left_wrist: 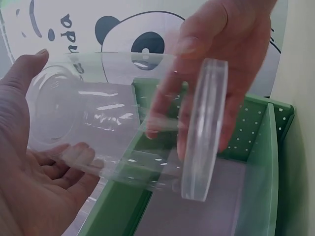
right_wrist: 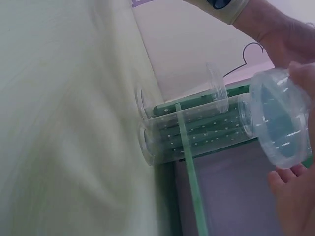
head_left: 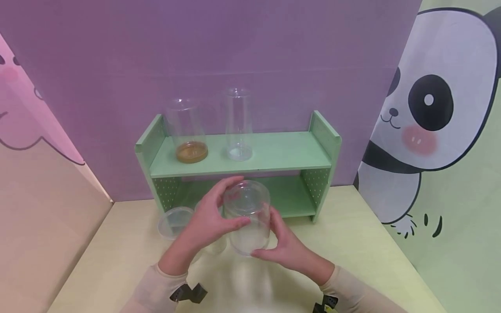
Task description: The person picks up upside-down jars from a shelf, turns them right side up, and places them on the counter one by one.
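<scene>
Both hands hold a clear plastic jar in front of the shelf, above the table. Its round, closed base faces up, and the translucent lid is at the lower end. My left hand grips the upper part, thumb across the near side and fingers around the far side. Lower down, my right hand holds the right side by the lid, its thumb at the bottom edge. In the left wrist view the right fingers show through the clear wall.
A green two-tier shelf stands at the back against a purple wall. On its top board are a clear jar with a brown lid underneath and a slimmer clear jar. Two more clear jars stand on the table, partly behind my left arm.
</scene>
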Motion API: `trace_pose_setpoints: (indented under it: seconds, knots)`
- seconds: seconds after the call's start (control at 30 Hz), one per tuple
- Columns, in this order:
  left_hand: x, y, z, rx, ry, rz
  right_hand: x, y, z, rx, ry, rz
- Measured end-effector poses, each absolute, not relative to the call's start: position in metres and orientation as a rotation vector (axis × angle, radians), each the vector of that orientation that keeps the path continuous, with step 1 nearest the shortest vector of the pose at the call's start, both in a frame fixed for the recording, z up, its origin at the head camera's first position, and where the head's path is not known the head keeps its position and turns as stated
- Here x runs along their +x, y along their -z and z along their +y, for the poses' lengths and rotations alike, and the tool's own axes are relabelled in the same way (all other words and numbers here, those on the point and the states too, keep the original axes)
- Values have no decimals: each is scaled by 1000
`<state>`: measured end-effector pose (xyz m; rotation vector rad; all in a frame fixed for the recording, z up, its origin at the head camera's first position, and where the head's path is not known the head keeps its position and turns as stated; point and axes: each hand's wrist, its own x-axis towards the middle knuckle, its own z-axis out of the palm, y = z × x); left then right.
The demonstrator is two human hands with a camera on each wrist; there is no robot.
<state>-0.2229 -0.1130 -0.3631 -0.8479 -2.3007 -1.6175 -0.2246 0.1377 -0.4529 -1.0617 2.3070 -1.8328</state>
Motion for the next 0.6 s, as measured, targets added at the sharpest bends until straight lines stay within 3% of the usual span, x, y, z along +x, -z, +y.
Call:
trace_pose_setpoints:
  seconds: [0.37,0.6]
  knots:
    - [-226,364,-121,-883,1834,-2116,-228,459,139,-962,1933,2177]
    - [-229,373,-140,-901,1811,-2128,-240,457,154,-1079,2107,2006]
